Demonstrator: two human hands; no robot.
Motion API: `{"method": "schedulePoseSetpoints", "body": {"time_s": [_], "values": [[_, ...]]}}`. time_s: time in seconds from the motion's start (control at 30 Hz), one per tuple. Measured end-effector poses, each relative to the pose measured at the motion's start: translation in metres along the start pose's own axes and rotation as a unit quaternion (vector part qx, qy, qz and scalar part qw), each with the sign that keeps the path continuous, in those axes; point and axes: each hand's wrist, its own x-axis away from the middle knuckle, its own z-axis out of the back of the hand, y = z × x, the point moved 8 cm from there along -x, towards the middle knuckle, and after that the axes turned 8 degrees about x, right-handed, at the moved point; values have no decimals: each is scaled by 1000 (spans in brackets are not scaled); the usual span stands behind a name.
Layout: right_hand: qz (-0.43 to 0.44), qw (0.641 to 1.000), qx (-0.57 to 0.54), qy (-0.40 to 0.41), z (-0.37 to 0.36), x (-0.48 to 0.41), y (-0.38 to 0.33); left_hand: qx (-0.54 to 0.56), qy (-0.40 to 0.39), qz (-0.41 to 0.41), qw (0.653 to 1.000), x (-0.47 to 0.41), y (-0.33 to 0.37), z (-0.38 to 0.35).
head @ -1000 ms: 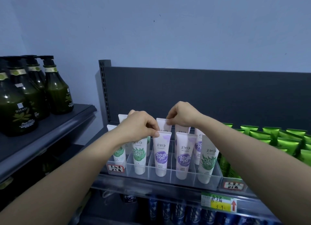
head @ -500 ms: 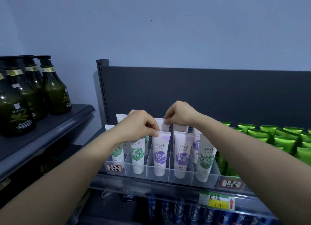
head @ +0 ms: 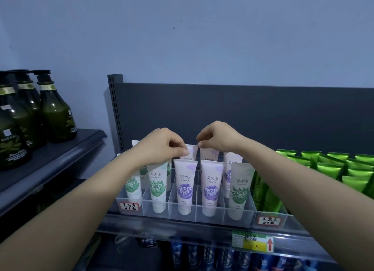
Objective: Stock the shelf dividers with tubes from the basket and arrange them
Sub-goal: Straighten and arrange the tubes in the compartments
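White tubes with purple or green-leaf labels stand cap-down in a clear acrylic divider tray (head: 238, 217) on the shelf. Two purple tubes (head: 185, 187) fill the front middle slots, flanked by green-leaf tubes (head: 157, 187). My left hand (head: 159, 147) and my right hand (head: 219, 138) both reach over the front row. Each pinches a top corner of one back-row purple tube (head: 191, 151), left hand on its left corner, right hand on its right. No basket is in view.
Bright green tubes (head: 323, 165) pack the shelf to the right of the tray. Dark green pump bottles (head: 54, 117) stand on a separate shelf at the left. Blue packages (head: 202, 254) sit on the level below, behind a price tag (head: 252, 243).
My left hand has left the top of the front purple tube and now pinches the back-row tube. My right hand has stayed on that tube.
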Motion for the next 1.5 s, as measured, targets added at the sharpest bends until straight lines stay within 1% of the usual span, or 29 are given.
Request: {"method": "schedulePoseSetpoints", "body": {"time_s": [0.07,0.13,0.27,0.37,0.47,0.63,0.77,1.27,1.5], "values": [[-8,1000,3,2,8,5,8,-5,21,-10,1000,-9,7,2],[-21,1000,13,-1,12,10,17,-21,20,-27,999,-17,18,-4],[-41,998,39,-11,11,14,32,-30,-49,-64,996,-23,40,-32],[-49,998,36,-8,6,14,39,-56,-101,-63,991,-21,45,-50],[-47,999,26,0,1,12,39,-103,-123,-66,985,-20,47,-60],[-37,999,24,22,1,11,39,-58,-118,-51,990,-20,45,-60],[-39,999,19,23,3,12,43,-14,-121,-41,992,-19,43,-62],[-25,999,23,22,3,9,42,-27,-105,-32,994,-18,40,-61],[-21,1000,16,5,-1,9,44,-9,-153,-20,988,-15,43,-62]]}}
